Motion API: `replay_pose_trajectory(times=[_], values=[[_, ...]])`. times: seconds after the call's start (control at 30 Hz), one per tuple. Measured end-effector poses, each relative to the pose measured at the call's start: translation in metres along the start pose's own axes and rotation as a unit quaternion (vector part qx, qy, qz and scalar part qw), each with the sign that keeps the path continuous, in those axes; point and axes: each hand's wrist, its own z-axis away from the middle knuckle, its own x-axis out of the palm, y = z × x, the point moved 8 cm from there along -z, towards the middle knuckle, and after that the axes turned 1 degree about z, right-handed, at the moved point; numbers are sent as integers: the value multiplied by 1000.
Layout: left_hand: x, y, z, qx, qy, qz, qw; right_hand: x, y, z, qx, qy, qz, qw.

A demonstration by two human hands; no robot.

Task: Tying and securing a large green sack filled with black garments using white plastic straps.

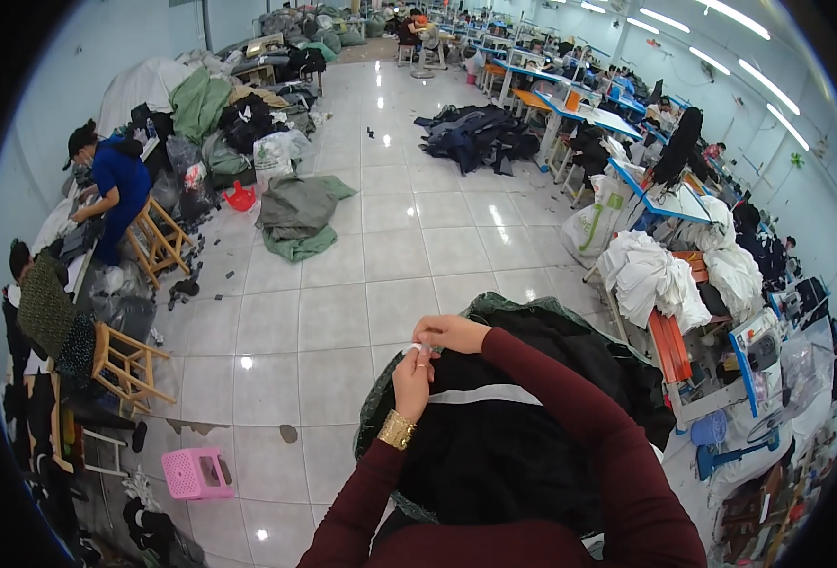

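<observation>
A black garment with a grey stripe [494,426] lies bunched before me over a dark green sack [381,398]. My left hand [411,379], with a gold bracelet on its wrist, pinches a small white tag [422,351] at the garment's top edge. My right hand [452,333] comes in from the right and grips the same tag and cloth edge, fingertips touching those of the left. Both sleeves are dark red.
A pink plastic stool [196,472] stands on the tiled floor at lower left. Wooden stools [127,362] and two seated workers are along the left wall. Heaps of cloth [297,216] lie on the floor ahead. Sewing tables with white fabric [660,279] line the right.
</observation>
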Motion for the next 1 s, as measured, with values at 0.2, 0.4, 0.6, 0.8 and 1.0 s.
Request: replay_pose_trajectory(times=[0.2, 0.4, 0.6, 0.8, 1.0], values=[[-3, -21, 9, -176, -20, 214, 961, 11, -3, -2, 50, -72, 134, 987], [-6, -39, 1, -249, -201, 184, 929, 24, -35, 16, -186, 11, 304, 934], [-23, -29, -9, -58, -69, -27, 996, 18, -21, 9, -61, 51, 286, 955], [-12, 14, 4, 94, 21, -153, 983, 1, -26, 24, -57, 157, 293, 941], [7, -25, 10, -264, -160, 348, 885, 2, -30, 37, -39, 101, 198, 974]])
